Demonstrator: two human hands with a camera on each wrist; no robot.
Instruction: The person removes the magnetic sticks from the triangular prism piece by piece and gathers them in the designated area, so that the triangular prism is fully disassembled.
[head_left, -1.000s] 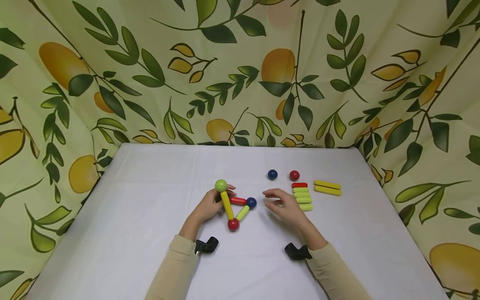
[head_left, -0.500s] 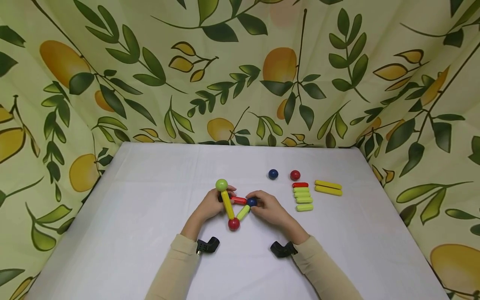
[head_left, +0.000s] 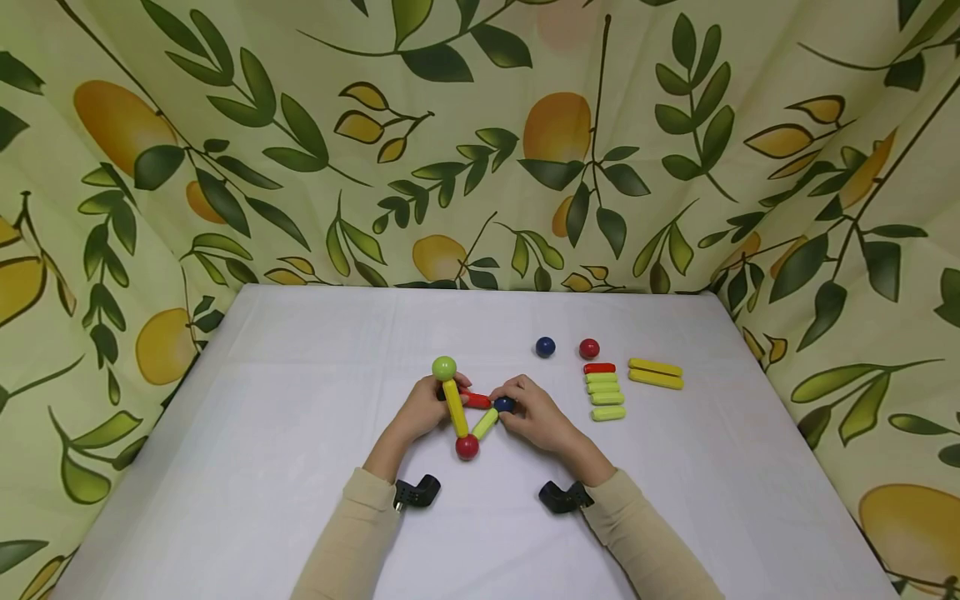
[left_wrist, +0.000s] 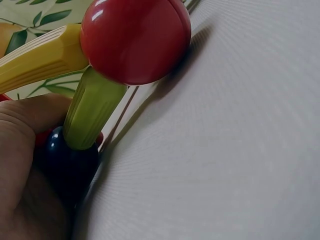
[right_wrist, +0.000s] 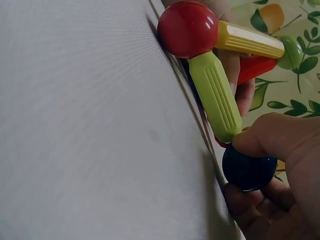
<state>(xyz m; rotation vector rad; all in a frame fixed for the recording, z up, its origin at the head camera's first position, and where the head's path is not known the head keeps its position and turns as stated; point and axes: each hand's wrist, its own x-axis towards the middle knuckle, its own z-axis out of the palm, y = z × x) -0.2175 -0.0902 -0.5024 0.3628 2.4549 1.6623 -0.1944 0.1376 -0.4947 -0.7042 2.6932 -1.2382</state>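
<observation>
Magnetic-looking rods and balls form a frame at the centre of the table. Its red ball [head_left: 467,447] joins a yellow rod [head_left: 454,409], topped by a light-green ball [head_left: 444,368], and a green rod [head_left: 486,423]. That green rod meets a blue ball [head_left: 504,405], which the right hand [head_left: 538,418] pinches between thumb and fingers. A red rod [head_left: 477,401] reaches from there toward the left hand [head_left: 418,408]. In the left wrist view, the left hand [left_wrist: 17,155] grips around a dark blue ball [left_wrist: 72,162], mostly hidden in the head view.
Behind the right hand lie a loose blue ball [head_left: 545,347] and a red ball [head_left: 589,348]. A short red rod [head_left: 599,367] heads a column of several green rods [head_left: 604,387]. Two yellow rods [head_left: 656,373] lie farther right. A patterned curtain [head_left: 480,192] hangs beyond the table.
The right hand has moved left from beside the frame and taken hold of its right-hand blue ball. The left hand and the frame have barely shifted.
</observation>
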